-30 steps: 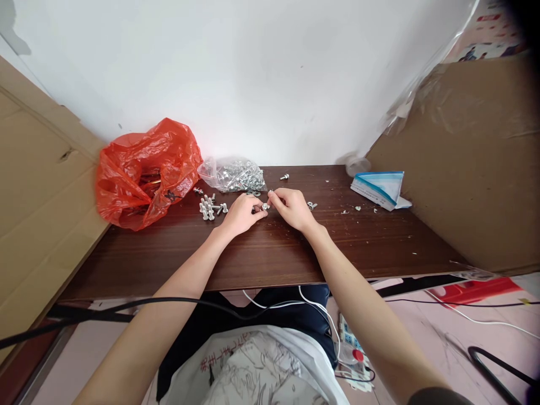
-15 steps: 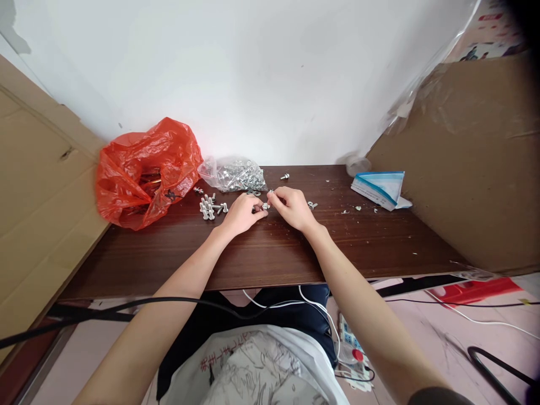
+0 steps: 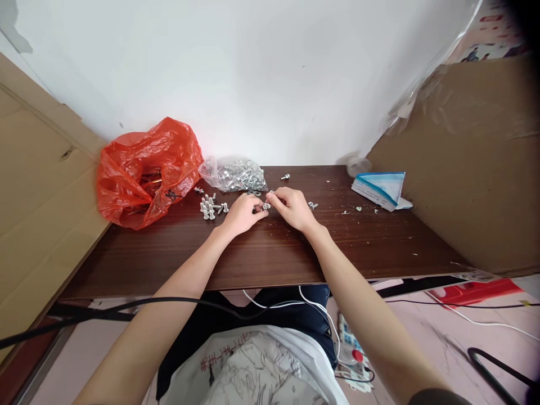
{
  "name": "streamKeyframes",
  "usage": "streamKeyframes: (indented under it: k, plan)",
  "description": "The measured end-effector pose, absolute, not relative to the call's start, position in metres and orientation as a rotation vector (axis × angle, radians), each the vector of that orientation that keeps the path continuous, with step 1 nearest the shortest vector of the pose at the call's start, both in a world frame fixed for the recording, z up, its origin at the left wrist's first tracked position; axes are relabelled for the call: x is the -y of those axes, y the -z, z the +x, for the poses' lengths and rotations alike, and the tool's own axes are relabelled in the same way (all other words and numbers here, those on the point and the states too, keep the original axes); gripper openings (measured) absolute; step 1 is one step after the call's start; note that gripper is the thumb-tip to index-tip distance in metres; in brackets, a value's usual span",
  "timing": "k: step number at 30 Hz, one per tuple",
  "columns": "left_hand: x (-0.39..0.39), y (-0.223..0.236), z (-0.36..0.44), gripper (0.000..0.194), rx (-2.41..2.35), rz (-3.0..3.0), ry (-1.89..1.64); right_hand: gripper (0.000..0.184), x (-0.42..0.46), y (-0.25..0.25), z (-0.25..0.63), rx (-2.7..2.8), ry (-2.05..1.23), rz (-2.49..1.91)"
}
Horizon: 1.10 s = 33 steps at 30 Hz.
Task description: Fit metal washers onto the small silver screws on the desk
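Observation:
My left hand [image 3: 240, 215] and my right hand [image 3: 292, 208] meet over the middle of a dark wooden table [image 3: 270, 253]. Both pinch a small silver bolt [image 3: 265, 206] between their fingertips; the left holds one end, the right fingers close on the other. A cluster of several assembled bolts [image 3: 211, 207] lies just left of my left hand. A clear bag of silver hardware [image 3: 234, 174] rests behind the hands near the wall. A loose bolt [image 3: 285, 177] and a small metal piece [image 3: 312, 205] lie to the right.
A crumpled red plastic bag [image 3: 145, 171] sits at the back left. A white-and-blue packet [image 3: 382, 188] lies at the back right. Cardboard sheets [image 3: 468, 163] flank both sides. Cables and a power strip [image 3: 350, 343] lie on the floor below.
Almost nothing has moved. My right fingers have shifted slightly on the bolt; both hands stay in the same spot.

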<state>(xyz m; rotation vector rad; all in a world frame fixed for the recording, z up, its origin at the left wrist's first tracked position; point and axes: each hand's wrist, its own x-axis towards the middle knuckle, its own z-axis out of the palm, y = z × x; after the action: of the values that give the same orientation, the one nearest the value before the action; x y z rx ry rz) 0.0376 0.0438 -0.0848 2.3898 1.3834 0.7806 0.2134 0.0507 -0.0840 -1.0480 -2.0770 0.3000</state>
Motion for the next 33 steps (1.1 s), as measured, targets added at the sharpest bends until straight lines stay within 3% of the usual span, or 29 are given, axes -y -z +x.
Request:
streamKeyframes:
  k: [14, 21, 33]
  plan:
    - [-0.0432, 0.0838, 0.038, 0.011, -1.372, 2.381, -0.783, 0.055, -0.0492, 0.0829, 0.2133, 2.055, -0.362, -1.114]
    - [-0.0435, 0.0843, 0.0378, 0.012, -1.37, 2.381, -0.786, 0.048, -0.0496, 0.083, 0.2128, 2.064, -0.372, -1.096]
    - [-0.0439, 0.0839, 0.0378, 0.011, -1.372, 2.396, -0.78, 0.052, -0.0486, 0.0825, 0.2128, 2.048, -0.374, -1.112]
